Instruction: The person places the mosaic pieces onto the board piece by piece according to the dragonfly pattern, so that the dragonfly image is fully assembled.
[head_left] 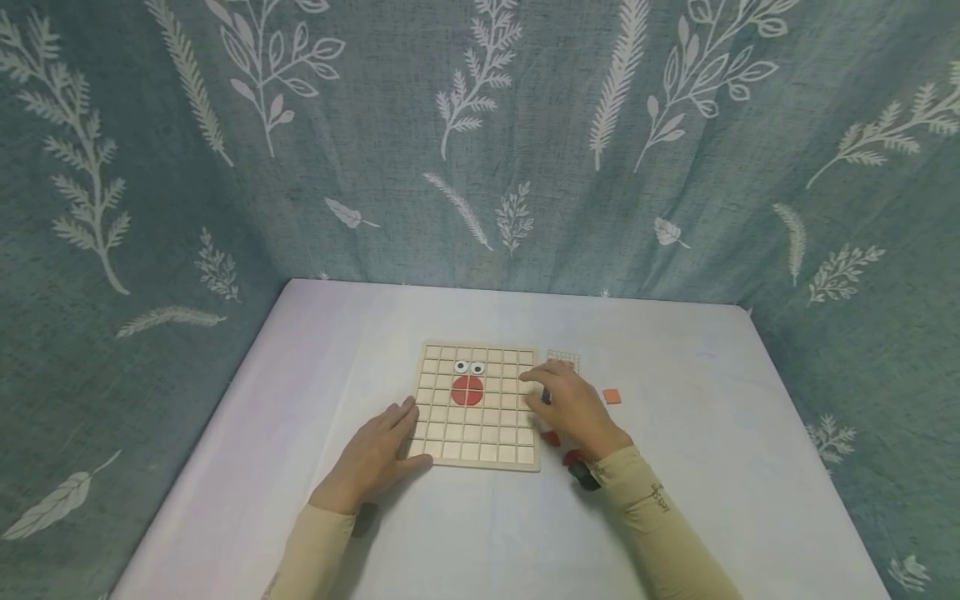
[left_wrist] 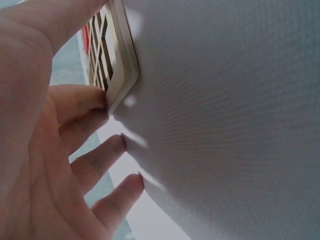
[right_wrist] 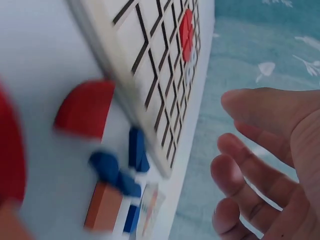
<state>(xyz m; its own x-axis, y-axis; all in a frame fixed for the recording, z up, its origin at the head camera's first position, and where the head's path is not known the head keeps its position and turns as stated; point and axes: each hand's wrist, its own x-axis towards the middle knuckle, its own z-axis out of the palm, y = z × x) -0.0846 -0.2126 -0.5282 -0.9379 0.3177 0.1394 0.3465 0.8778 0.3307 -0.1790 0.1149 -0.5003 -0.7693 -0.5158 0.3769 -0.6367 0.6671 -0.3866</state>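
Note:
A wooden grid board (head_left: 498,433) lies flat on the white table. On it, red quarter-round tiles (head_left: 459,383) form a circle beneath two eye tiles (head_left: 461,367). My left hand (head_left: 375,454) rests at the board's left side; in the left wrist view, its fingers spread around the board's corner, some touching the table. Above the board's right edge hovers my right hand (head_left: 573,408), its fingers loosely bent and nothing between them. Below it, the right wrist view shows a loose red quarter-round tile (right_wrist: 87,110), blue tiles (right_wrist: 136,150) and an orange tile (right_wrist: 102,207).
A small printed grid card (head_left: 564,357) lies beyond the right hand, partly covered by it. An orange square tile (head_left: 612,396) sits to its right. Another red tile (head_left: 572,457) lies by the right wrist. Patterned teal curtains (head_left: 405,208) enclose the table.

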